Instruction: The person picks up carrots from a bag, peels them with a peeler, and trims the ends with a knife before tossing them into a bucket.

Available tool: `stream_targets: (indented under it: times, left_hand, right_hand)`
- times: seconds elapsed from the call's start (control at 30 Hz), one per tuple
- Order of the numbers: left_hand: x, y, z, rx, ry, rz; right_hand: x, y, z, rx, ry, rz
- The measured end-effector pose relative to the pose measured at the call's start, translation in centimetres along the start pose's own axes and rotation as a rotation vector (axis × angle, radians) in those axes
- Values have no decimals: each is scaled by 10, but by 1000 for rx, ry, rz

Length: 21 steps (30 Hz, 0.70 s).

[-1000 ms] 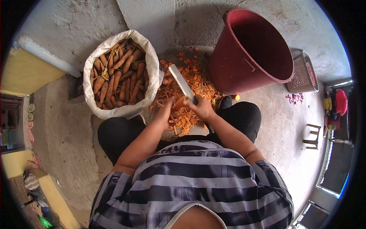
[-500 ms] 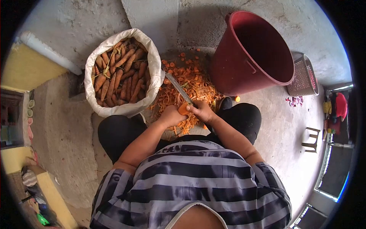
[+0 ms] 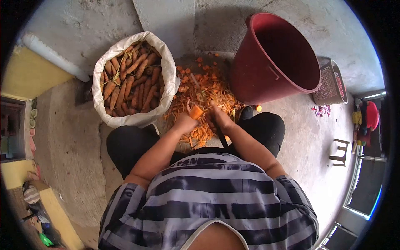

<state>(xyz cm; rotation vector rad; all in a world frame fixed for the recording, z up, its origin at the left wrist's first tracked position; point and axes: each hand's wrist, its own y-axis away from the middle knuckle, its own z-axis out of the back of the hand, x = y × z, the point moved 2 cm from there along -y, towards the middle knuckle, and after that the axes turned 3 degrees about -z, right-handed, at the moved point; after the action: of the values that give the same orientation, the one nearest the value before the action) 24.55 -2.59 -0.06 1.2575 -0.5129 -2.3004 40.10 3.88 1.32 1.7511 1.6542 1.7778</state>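
In the head view, my left hand [image 3: 185, 123] is wrapped round a peeled orange carrot [image 3: 196, 111] that points up and away from me. My right hand [image 3: 222, 120] grips a knife, whose black handle [image 3: 222, 136] sticks out below the fist toward my body. The blade is smeared by motion and hard to make out against the peelings. Both hands hover over a heap of carrot peelings [image 3: 208, 93] on the floor between my feet. Cut carrot ends [image 3: 204, 66] lie at the heap's far side.
A white sack [image 3: 170, 71] full of unpeeled carrots [image 3: 137, 89] stands at the left. A tall red bucket [image 3: 254, 71] is at the right, with a perforated basket [image 3: 331, 85] behind it. My knees flank the heap. A wall [image 3: 175, 25] closes off the far side.
My right hand has drawn slightly away from the carrot, and the knife has swung, its handle now showing below the hand. The carrot has tilted upward in my left hand.
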Motion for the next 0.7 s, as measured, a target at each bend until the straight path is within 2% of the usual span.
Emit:
stream_targets:
  times: [0.03, 0.17, 0.23, 0.33, 0.4, 0.43, 0.53, 0.6, 0.63, 0.67, 0.7]
  left_hand:
    - [5, -4, 0, -28, 63, -13]
    - [10, -6, 3, -11, 119, 3]
    - [6, -5, 5, -4, 115, -28]
    - [-3, 2, 4, 61, -56, -57]
    - [-8, 7, -3, 67, -36, -361]
    - [-12, 10, -3, 69, -27, -513]
    - [-30, 23, 20, 318, -182, -351]
    - [-26, 17, 37, 189, -144, -443]
    - [-25, 15, 49, 119, -111, -396]
    - [-24, 13, 61, 49, -74, -351]
    - [-18, 0, 75, -88, -124, -274]
  right_hand:
    - [8, 12, -3, -5, -99, -72]
    - [5, 8, 8, -130, -71, 1]
    - [8, 11, 3, -129, 58, 131]
    - [13, 15, -12, -141, 253, 360]
    - [13, 13, -18, -169, 445, 436]
    - [17, 16, -18, -182, 524, 361]
    - [50, 43, -11, -290, 536, 493]
    - [88, 74, 7, -374, 128, 598]
    - [110, 88, 18, -435, 23, 785]
    - [137, 118, 17, -482, -226, 838]
    - [153, 126, 48, -542, -280, 914]
